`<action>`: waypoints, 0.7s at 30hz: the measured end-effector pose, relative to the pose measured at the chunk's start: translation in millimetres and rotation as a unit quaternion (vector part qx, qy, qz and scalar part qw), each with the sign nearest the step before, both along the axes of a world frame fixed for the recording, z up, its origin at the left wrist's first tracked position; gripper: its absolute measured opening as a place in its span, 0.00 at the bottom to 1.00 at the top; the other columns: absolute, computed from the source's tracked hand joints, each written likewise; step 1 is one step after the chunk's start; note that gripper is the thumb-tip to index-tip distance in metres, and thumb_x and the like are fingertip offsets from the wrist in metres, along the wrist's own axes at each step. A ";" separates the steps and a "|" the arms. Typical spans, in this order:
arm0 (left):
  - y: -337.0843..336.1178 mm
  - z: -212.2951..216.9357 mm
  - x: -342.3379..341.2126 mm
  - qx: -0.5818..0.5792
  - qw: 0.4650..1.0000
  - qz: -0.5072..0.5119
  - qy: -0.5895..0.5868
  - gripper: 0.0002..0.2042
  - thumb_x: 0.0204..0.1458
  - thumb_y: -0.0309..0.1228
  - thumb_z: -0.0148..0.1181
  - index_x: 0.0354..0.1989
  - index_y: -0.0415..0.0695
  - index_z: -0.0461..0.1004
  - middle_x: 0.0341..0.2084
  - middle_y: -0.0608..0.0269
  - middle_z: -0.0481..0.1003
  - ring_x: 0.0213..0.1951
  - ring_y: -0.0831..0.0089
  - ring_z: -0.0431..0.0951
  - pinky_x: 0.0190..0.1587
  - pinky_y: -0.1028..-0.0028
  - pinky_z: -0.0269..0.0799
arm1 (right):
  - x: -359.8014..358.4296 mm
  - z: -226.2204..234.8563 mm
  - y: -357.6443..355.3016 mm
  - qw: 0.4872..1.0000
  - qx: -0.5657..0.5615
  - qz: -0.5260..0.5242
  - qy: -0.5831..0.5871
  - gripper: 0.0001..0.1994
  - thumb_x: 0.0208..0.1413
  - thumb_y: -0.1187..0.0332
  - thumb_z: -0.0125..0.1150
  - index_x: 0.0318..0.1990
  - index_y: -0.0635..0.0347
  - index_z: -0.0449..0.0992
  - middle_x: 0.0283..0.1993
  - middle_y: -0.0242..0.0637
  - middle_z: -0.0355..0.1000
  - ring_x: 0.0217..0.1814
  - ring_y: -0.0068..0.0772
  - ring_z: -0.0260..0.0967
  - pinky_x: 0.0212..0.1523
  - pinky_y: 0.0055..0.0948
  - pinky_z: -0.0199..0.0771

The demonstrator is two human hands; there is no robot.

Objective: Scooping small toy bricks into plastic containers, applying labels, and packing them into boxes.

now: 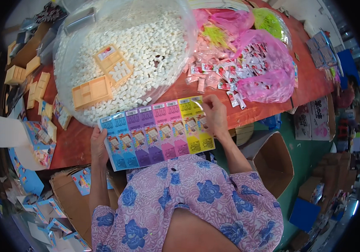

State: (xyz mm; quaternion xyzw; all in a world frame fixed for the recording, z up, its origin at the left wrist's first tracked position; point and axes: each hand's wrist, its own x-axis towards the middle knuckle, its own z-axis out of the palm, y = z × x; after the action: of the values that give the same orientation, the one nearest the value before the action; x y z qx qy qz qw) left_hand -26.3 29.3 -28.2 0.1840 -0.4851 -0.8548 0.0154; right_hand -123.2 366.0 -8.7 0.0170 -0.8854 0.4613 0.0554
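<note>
A wide printed sheet of labels or stickers, in blue, purple, pink and yellow blocks, is stretched between my two hands at the table's near edge. My left hand pinches its left edge, thumb on top. At the upper right corner my right hand grips the yellow end, its fingers partly hidden. Just beyond the sheet lies a big clear plastic bag full of small white cubes. On the cubes rest two cream compartment trays: one tray looks bare, the other tray holds white pieces and a sachet.
Right of the cubes, a pink plastic bag spills small printed sachets. Bright green thin pieces lie behind. More cream trays and printed card boxes crowd the left. An opened carton stands right of my lap.
</note>
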 end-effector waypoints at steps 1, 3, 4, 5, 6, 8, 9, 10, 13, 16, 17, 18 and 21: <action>1.5 2.5 1.3 0.012 1.000 -0.008 -0.005 0.16 0.49 0.24 0.45 0.47 0.39 0.59 0.42 0.58 0.67 0.41 0.69 0.70 0.44 0.70 0.67 | -2.0 0.4 4.1 1.000 -0.003 0.010 -0.001 0.06 0.43 0.77 0.53 0.30 0.67 0.66 0.21 0.35 0.66 0.22 0.20 0.62 0.24 0.20 0.63; 7.5 10.0 2.1 0.010 1.000 -0.008 -0.003 0.16 0.48 0.25 0.46 0.47 0.39 0.59 0.42 0.59 0.67 0.42 0.70 0.70 0.44 0.70 0.66 | -5.0 2.0 10.2 0.995 -0.053 0.030 -0.077 0.06 0.43 0.77 0.53 0.30 0.68 0.66 0.21 0.33 0.67 0.23 0.19 0.63 0.24 0.18 0.63; 12.2 14.4 0.0 0.022 1.000 -0.008 0.005 0.15 0.48 0.25 0.47 0.46 0.39 0.60 0.41 0.60 0.68 0.41 0.71 0.70 0.43 0.72 0.67 | -6.4 -3.8 10.6 0.988 -0.103 0.051 -0.103 0.06 0.43 0.77 0.53 0.30 0.68 0.66 0.21 0.32 0.67 0.24 0.18 0.64 0.24 0.18 0.64; 14.7 17.7 -0.7 0.033 0.999 -0.009 0.013 0.15 0.47 0.25 0.48 0.45 0.39 0.60 0.39 0.60 0.69 0.40 0.72 0.71 0.42 0.73 0.67 | -6.0 -2.5 7.1 0.988 -0.103 0.055 -0.104 0.06 0.43 0.77 0.53 0.30 0.68 0.66 0.21 0.32 0.67 0.24 0.18 0.64 0.24 0.18 0.64; 15.9 18.9 -1.8 0.043 0.999 -0.014 0.016 0.15 0.47 0.25 0.48 0.45 0.38 0.61 0.39 0.60 0.69 0.40 0.72 0.71 0.43 0.72 0.67 | -6.0 2.4 3.5 0.991 -0.082 0.049 -0.093 0.07 0.43 0.77 0.53 0.31 0.68 0.65 0.22 0.33 0.67 0.25 0.18 0.64 0.24 0.17 0.64; 17.8 20.2 -1.6 0.047 0.999 -0.011 0.014 0.14 0.48 0.25 0.48 0.45 0.38 0.61 0.39 0.60 0.69 0.39 0.72 0.71 0.43 0.72 0.67 | -6.2 4.7 0.0 0.994 -0.061 0.043 -0.082 0.07 0.44 0.77 0.53 0.32 0.67 0.65 0.23 0.33 0.68 0.25 0.18 0.65 0.24 0.17 0.64; 18.2 20.8 -2.0 0.050 0.999 -0.010 0.011 0.14 0.48 0.25 0.47 0.44 0.38 0.61 0.39 0.60 0.69 0.39 0.72 0.71 0.43 0.72 0.67 | -6.9 2.8 -0.6 0.994 -0.043 0.035 -0.093 0.08 0.44 0.78 0.51 0.34 0.66 0.64 0.25 0.34 0.68 0.26 0.19 0.65 0.25 0.17 0.65; 17.5 20.9 -2.1 0.050 0.999 -0.009 0.012 0.14 0.48 0.25 0.47 0.44 0.38 0.61 0.39 0.60 0.69 0.39 0.72 0.71 0.43 0.72 0.67 | -7.9 0.7 -1.0 0.994 -0.026 0.026 -0.103 0.09 0.44 0.79 0.50 0.35 0.65 0.64 0.28 0.35 0.68 0.28 0.19 0.66 0.25 0.17 0.65; 11.5 16.4 2.9 0.024 0.999 0.013 -0.021 0.14 0.48 0.25 0.47 0.44 0.37 0.61 0.38 0.58 0.69 0.39 0.71 0.71 0.42 0.72 0.67 | -8.9 -2.5 6.2 0.922 -0.364 0.099 -0.086 0.10 0.44 0.81 0.48 0.36 0.62 0.63 0.31 0.36 0.68 0.31 0.19 0.66 0.27 0.17 0.66; 4.4 10.8 8.6 0.028 0.997 0.034 -0.058 0.18 0.47 0.25 0.48 0.48 0.38 0.56 0.39 0.56 0.68 0.39 0.69 0.70 0.43 0.72 0.67 | -7.8 13.7 9.4 0.864 -0.461 0.124 -0.161 0.12 0.45 0.82 0.46 0.39 0.59 0.64 0.31 0.32 0.68 0.30 0.17 0.65 0.31 0.17 0.65; 5.9 10.3 9.4 0.027 0.997 0.040 -0.058 0.18 0.47 0.25 0.48 0.48 0.38 0.56 0.39 0.56 0.68 0.39 0.69 0.70 0.43 0.72 0.67 | -8.6 15.0 8.8 0.856 -0.463 0.132 -0.186 0.14 0.45 0.82 0.45 0.42 0.59 0.64 0.32 0.32 0.68 0.32 0.17 0.64 0.32 0.17 0.65; 9.0 10.8 8.9 -0.047 0.996 0.063 -0.035 0.19 0.47 0.26 0.48 0.48 0.39 0.56 0.40 0.56 0.66 0.41 0.69 0.69 0.44 0.71 0.66 | -12.1 10.4 13.6 0.883 -0.390 0.141 -0.221 0.18 0.46 0.82 0.44 0.47 0.59 0.62 0.34 0.32 0.67 0.35 0.19 0.64 0.36 0.19 0.65; 15.6 13.8 4.7 -0.131 0.988 0.084 0.000 0.19 0.46 0.24 0.48 0.49 0.41 0.56 0.42 0.57 0.65 0.42 0.71 0.68 0.44 0.71 0.66 | -14.9 -5.5 15.1 0.935 -0.232 0.229 -0.135 0.19 0.47 0.79 0.45 0.49 0.60 0.60 0.39 0.35 0.66 0.37 0.25 0.66 0.37 0.22 0.68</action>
State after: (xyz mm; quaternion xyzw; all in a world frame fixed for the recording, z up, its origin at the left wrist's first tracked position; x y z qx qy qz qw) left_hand -21.6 44.9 -14.5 0.2204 -0.5761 -0.7793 0.1109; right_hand -138.1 381.2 -14.2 0.1437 -0.7248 0.6521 -0.1698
